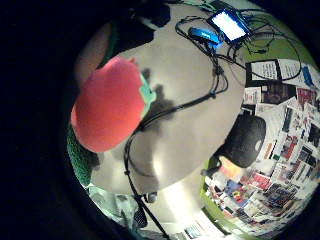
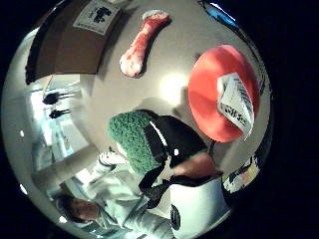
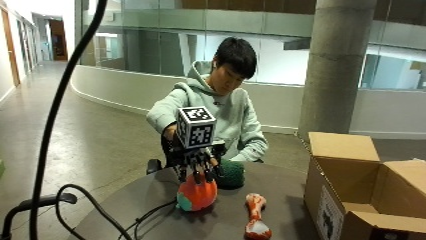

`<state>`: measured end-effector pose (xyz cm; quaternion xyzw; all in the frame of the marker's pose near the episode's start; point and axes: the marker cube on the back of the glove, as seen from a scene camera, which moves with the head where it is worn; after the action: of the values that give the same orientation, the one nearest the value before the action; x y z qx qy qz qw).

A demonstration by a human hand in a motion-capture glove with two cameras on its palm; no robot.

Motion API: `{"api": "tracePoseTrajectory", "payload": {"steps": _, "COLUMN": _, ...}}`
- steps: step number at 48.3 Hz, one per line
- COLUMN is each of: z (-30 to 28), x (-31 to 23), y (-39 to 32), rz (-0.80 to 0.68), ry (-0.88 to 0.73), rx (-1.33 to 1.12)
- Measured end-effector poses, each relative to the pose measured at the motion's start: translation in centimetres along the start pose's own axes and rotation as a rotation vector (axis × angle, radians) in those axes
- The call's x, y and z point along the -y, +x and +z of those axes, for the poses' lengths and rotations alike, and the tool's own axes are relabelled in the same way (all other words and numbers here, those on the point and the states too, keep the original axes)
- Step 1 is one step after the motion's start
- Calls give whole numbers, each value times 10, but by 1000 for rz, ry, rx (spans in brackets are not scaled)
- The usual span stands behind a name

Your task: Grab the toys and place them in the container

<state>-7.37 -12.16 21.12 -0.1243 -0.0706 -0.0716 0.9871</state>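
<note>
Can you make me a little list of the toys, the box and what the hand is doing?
hand: gloved right hand above the red toy, fingers pointing down at it
red toy: round plush on the table
bone toy: lying on the table beside it
green toy: fuzzy, behind the red one
box: cardboard, open

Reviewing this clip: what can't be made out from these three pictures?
- Inside of the cardboard box: outside view, hidden by its own walls and flaps.
- Whether the gloved hand grips the red toy: fingers only reach its top.
- Green toy: partly behind the hand.
- Bone toy: bottom edge clips it.
</note>
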Motion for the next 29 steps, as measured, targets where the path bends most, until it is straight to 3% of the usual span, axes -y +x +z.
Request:
{"api": "tracePoseTrajectory", "payload": {"steps": 8, "z": 27, "x": 12, "y": 7, "rz": 57, "ry": -112, "rx": -72}}
{"api": "tracePoseTrajectory", "payload": {"steps": 13, "z": 47, "x": 19, "y": 6, "rz": 35, "ry": -138, "rx": 3}}
{"api": "tracePoseTrajectory", "payload": {"steps": 29, "z": 57, "x": 31, "y": -1, "rz": 1, "ry": 52, "rx": 56}}
